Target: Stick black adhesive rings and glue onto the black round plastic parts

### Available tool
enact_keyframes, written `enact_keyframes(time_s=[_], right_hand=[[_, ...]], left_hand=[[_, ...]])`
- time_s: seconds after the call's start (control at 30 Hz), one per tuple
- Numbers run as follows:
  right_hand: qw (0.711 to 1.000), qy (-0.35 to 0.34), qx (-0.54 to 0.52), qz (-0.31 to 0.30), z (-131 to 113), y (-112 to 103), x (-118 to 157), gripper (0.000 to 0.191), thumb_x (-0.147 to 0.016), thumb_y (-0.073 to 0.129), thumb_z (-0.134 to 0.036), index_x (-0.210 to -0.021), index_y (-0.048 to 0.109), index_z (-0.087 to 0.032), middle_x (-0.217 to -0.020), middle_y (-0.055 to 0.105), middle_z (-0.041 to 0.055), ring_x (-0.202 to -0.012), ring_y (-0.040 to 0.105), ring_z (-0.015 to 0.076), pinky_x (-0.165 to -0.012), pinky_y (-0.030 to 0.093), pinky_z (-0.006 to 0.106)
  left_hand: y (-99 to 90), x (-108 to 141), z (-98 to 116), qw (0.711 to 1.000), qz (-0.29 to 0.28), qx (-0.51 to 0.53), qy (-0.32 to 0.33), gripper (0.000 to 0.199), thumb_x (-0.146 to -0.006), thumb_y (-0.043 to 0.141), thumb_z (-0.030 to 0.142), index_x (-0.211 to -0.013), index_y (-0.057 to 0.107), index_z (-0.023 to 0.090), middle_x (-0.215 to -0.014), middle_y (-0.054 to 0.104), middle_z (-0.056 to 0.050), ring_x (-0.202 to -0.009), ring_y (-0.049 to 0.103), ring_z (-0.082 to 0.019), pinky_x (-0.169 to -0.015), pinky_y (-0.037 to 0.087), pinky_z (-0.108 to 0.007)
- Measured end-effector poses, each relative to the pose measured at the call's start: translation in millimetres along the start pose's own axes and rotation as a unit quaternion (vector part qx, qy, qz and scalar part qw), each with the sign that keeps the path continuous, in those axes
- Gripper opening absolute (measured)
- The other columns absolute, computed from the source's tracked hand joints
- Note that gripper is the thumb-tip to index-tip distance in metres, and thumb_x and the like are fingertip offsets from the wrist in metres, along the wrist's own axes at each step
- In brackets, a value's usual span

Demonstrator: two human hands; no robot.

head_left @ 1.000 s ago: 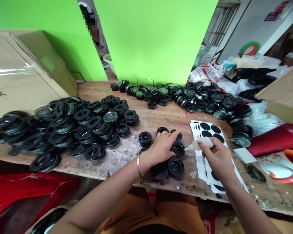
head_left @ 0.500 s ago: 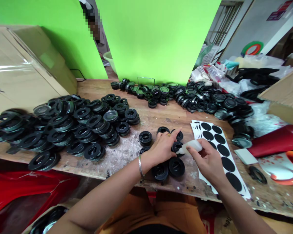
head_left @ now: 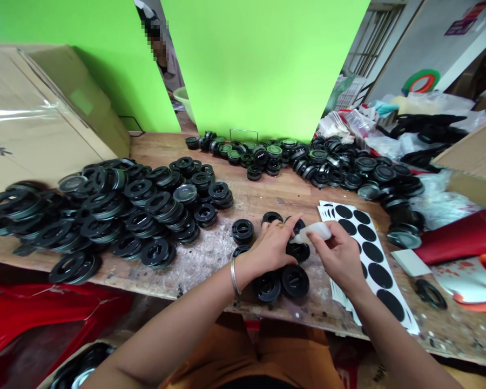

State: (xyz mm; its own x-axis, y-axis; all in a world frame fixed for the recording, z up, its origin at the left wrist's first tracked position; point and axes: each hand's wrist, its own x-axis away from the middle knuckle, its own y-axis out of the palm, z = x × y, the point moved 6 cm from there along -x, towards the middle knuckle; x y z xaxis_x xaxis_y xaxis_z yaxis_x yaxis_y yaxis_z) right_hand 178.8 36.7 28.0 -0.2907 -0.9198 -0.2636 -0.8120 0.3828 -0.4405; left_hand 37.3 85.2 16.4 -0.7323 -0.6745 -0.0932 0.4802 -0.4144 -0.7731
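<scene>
Well left of the left fingers [head_left: 292,237], piled black rings [head_left: 137,229] cover the table [head_left: 202,265] beside a box [head_left: 44,119]. The left fingers, spread and partly curled, reach over a black disc [head_left: 298,252] among others, though whether they grip it cannot be told; just right, the right fingers [head_left: 322,237] pinch a white bottle [head_left: 316,232], its nozzle toward the left fingers, with sticker sheets [head_left: 372,259] beyond them.

Red stool [head_left: 44,308] (plastic) beside the worktable [head_left: 267,194].
</scene>
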Motion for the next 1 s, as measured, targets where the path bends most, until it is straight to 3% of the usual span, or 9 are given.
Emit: enact_keyframes(time_s=[0.4,0.53,0.8,1.0], right_hand=[[0.993,-0.027,0.106,0.055,5,-24,-4,0.024,-0.083,0.061,-0.043,-0.078,0.057,-0.021,-0.065,0.054,-0.0017,-0.057,0.048,0.0139,-0.053,0.039,0.025],[0.993,-0.024,0.101,0.057,4,-23,-2,0.024,-0.083,0.062,-0.043,-0.077,0.056,-0.021,-0.066,0.054,-0.0017,-0.057,0.048,0.0137,-0.053,0.039,0.026],[0.999,-0.002,0.031,0.011,-2,0,2,0.020,-0.083,0.063,-0.041,-0.080,0.057,-0.022,-0.067,0.056,-0.0011,-0.058,0.050,0.0151,-0.053,0.040,0.027],[0.999,0.042,-0.014,-0.020,7,-8,14,0.024,-0.082,0.064,-0.045,-0.080,0.058,-0.022,-0.063,0.053,-0.0020,-0.055,0.048,0.0149,-0.050,0.038,0.026]], left_hand=[[4.4,-4,-2,1.000,0.002,0.013,-0.013,0.109,-0.063,0.083,0.027,-0.148,0.015,0.027,-0.112,0.062,-0.005,-0.110,0.050,-0.030,-0.094,0.032,-0.042],[4.9,-4,-3,1.000,-0.001,0.015,-0.010,0.110,-0.062,0.082,0.026,-0.148,0.014,0.027,-0.112,0.061,-0.005,-0.108,0.051,-0.029,-0.094,0.032,-0.041],[3.0,-4,-2,1.000,-0.011,0.010,-0.012,0.107,-0.065,0.081,0.027,-0.148,0.014,0.027,-0.111,0.062,-0.005,-0.109,0.050,-0.029,-0.095,0.031,-0.042],[3.2,-3,-1,1.000,-0.002,0.001,-0.001,0.104,-0.066,0.080,0.028,-0.148,0.016,0.026,-0.112,0.062,-0.005,-0.109,0.051,-0.029,-0.093,0.031,-0.041]])
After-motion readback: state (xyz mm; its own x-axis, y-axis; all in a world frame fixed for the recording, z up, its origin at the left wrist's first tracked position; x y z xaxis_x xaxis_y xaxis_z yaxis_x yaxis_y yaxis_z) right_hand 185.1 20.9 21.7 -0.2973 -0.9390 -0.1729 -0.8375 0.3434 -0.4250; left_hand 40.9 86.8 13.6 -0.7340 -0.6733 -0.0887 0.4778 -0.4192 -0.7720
